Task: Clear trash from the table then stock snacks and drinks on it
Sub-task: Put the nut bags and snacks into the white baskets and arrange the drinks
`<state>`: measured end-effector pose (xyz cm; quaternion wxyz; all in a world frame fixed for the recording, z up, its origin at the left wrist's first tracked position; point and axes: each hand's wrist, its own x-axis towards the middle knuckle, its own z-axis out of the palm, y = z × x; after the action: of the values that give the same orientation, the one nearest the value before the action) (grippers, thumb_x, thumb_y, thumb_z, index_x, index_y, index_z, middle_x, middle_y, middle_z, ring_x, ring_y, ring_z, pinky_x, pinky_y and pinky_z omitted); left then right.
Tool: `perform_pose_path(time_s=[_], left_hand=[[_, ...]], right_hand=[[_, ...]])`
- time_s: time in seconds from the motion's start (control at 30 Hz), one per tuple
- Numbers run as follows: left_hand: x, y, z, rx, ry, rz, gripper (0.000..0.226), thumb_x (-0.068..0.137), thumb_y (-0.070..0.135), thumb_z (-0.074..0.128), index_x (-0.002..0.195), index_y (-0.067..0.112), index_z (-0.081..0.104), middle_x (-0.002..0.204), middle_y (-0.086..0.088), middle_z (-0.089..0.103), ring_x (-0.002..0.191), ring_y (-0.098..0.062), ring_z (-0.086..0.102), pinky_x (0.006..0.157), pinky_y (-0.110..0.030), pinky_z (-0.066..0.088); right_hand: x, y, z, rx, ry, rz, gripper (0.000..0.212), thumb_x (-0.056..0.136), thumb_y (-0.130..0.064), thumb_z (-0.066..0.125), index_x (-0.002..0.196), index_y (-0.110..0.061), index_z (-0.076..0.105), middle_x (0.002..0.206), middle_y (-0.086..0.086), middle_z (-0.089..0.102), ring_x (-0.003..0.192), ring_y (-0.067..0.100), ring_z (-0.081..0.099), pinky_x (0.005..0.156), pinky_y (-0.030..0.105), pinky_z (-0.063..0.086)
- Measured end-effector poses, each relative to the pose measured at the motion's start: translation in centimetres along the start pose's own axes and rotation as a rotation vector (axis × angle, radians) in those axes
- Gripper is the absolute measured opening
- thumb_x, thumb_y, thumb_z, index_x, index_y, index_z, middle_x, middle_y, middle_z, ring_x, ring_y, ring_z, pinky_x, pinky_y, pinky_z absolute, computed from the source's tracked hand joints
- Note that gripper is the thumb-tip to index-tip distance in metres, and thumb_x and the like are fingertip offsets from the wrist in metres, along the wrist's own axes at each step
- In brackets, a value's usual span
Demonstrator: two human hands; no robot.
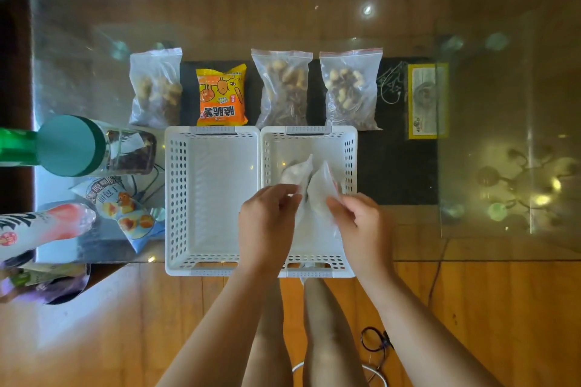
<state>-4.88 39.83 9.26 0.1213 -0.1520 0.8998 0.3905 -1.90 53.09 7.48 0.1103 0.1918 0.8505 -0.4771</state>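
Two white perforated baskets stand side by side at the glass table's near edge, the left basket (210, 198) and the right basket (349, 148). Over the right one, my left hand (267, 223) pinches a clear plastic bag (297, 171) and my right hand (358, 223) pinches a second clear bag (320, 188). Behind the baskets lie three zip bags of nuts, one at the left (156, 88), one in the middle (283, 88), one at the right (349, 89), plus an orange snack packet (221, 94).
At the left edge stand a teal-capped bottle (94, 148), a green bottle (15, 148) and a pink-white bottle (44, 226), with a blue snack packet (129, 210) beside them. A yellow-framed box (426, 100) shows under the glass. A bin with wrappers (44, 283) sits on the floor at left.
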Motion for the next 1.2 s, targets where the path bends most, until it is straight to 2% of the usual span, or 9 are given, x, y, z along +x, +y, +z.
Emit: perform_pose_path(time_s=[0.1,0.2,0.27,0.4,0.47,0.63,0.87,1.03,1.2], left_hand=[[0.2,-1.2,-0.5,0.069,0.022,-0.126,0.010,0.082,0.008,0.063,0.080,0.009,0.073,0.069,-0.006,0.071,0.064,-0.023,0.063,0.060,-0.032,0.049],[1.3,-2.4,-1.1,0.100,0.124,-0.281,0.011,0.083,0.011,0.062,0.075,0.010,0.070,0.069,-0.008,0.070,0.061,-0.021,0.060,0.053,-0.027,0.045],[1.2,-1.6,-0.6,0.106,0.097,-0.248,0.013,0.081,0.014,0.063,0.071,0.010,0.069,0.066,-0.005,0.069,0.059,-0.019,0.056,0.048,-0.020,0.039],[0.3,0.0,0.0,0.109,-0.031,-0.068,0.012,0.081,0.012,0.066,0.071,0.005,0.069,0.071,-0.007,0.068,0.065,-0.025,0.060,0.057,-0.032,0.048],[0.7,-0.3,-0.9,0.102,0.040,-0.042,0.012,0.081,0.011,0.067,0.071,0.004,0.069,0.072,-0.006,0.067,0.065,-0.022,0.060,0.056,-0.028,0.046],[-0.2,0.8,-2.0,0.037,-0.012,-0.038,0.011,0.079,0.013,0.069,0.068,0.011,0.069,0.061,0.012,0.060,0.056,-0.003,0.055,0.051,-0.008,0.039],[0.1,-0.6,-0.8,0.050,-0.083,-0.279,0.011,0.079,0.022,0.068,0.089,0.016,0.066,0.082,0.001,0.064,0.075,-0.019,0.061,0.060,-0.022,0.039],[0.3,-0.8,-0.3,0.158,-0.125,-0.171,0.025,0.080,0.019,0.061,0.057,0.011,0.057,0.060,-0.013,0.055,0.058,-0.023,0.041,0.057,-0.036,0.045],[0.4,-1.0,-0.8,0.174,-0.128,-0.093,0.017,0.079,0.022,0.070,0.084,0.006,0.069,0.083,-0.012,0.066,0.071,-0.025,0.056,0.060,-0.034,0.041]], right_hand=[[0.3,0.8,-0.4,-0.066,0.056,0.070,0.019,0.087,-0.025,0.061,0.078,-0.009,0.066,0.069,-0.001,0.063,0.060,0.014,0.059,0.049,0.023,0.043],[1.0,1.7,-0.8,-0.131,0.264,0.179,0.016,0.084,-0.022,0.064,0.076,-0.008,0.063,0.071,0.004,0.063,0.062,0.018,0.058,0.052,0.026,0.042],[0.8,1.0,0.1,-0.099,0.187,0.127,0.014,0.081,-0.022,0.067,0.073,-0.012,0.063,0.070,-0.002,0.062,0.060,0.009,0.054,0.052,0.023,0.040],[0.1,0.2,1.1,-0.031,0.085,0.125,0.014,0.082,-0.026,0.067,0.072,-0.017,0.060,0.065,-0.013,0.055,0.060,0.003,0.053,0.052,0.010,0.034],[0.5,0.6,0.0,0.034,0.164,0.177,0.016,0.083,-0.021,0.066,0.071,-0.017,0.057,0.063,-0.010,0.056,0.060,0.012,0.055,0.051,0.016,0.037],[-0.6,-0.1,-1.5,0.120,0.004,0.102,0.018,0.082,-0.022,0.067,0.068,-0.025,0.055,0.071,0.001,0.066,0.068,0.017,0.064,0.055,0.031,0.051],[0.5,1.0,-1.7,0.006,0.027,0.221,0.019,0.081,-0.025,0.068,0.093,-0.012,0.062,0.086,0.005,0.066,0.076,0.021,0.064,0.062,0.036,0.055],[0.2,0.4,-1.5,0.002,0.025,0.130,0.007,0.083,-0.019,0.065,0.078,-0.014,0.064,0.078,0.003,0.068,0.070,0.017,0.065,0.057,0.033,0.055],[0.3,0.7,-1.2,-0.018,0.022,0.174,0.025,0.080,-0.023,0.069,0.102,-0.014,0.063,0.092,0.002,0.064,0.080,0.017,0.062,0.064,0.032,0.055]])
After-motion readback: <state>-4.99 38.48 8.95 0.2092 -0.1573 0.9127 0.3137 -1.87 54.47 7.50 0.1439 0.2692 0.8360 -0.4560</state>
